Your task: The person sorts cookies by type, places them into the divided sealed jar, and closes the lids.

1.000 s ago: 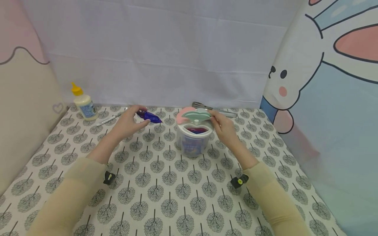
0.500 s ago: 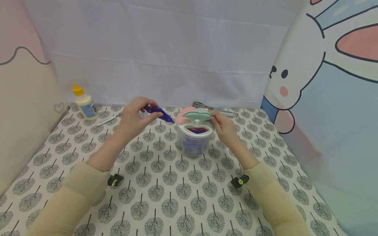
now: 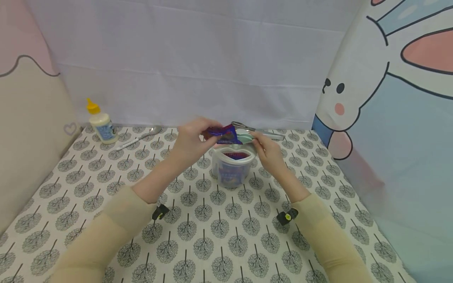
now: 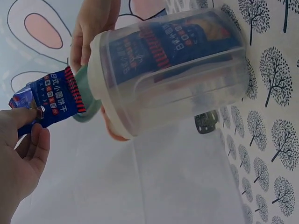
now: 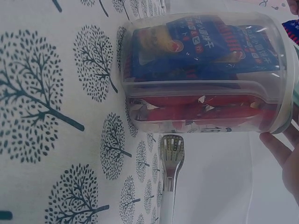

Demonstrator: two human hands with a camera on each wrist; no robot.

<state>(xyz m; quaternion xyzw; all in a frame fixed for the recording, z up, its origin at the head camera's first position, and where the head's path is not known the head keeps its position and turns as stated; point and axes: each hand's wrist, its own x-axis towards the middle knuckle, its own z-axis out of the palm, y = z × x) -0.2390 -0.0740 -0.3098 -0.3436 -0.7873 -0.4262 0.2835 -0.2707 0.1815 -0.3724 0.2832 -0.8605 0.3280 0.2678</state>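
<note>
My left hand pinches a small blue biscuit packet with red-striped ends, tilted just above a clear lidded tub. In the left wrist view the packet overlaps the raised green flap of the lid; whether they touch I cannot tell. My right hand holds that green flap up by its right edge. Below it the front opening of the white lid shows. Through the tub's wall in the right wrist view, blue packets and red packets appear in separate compartments.
Behind the tub lie metal tongs with a slotted head. At the back left stand a cream bottle with a yellow nozzle cap and a spoon lying flat. A tree-print cloth covers the table, with white fabric behind.
My left hand has carried the blue packet rightward from the table's back left to above the tub, turning it on the way. The spoon is uncovered. My right hand stays at the flap.
</note>
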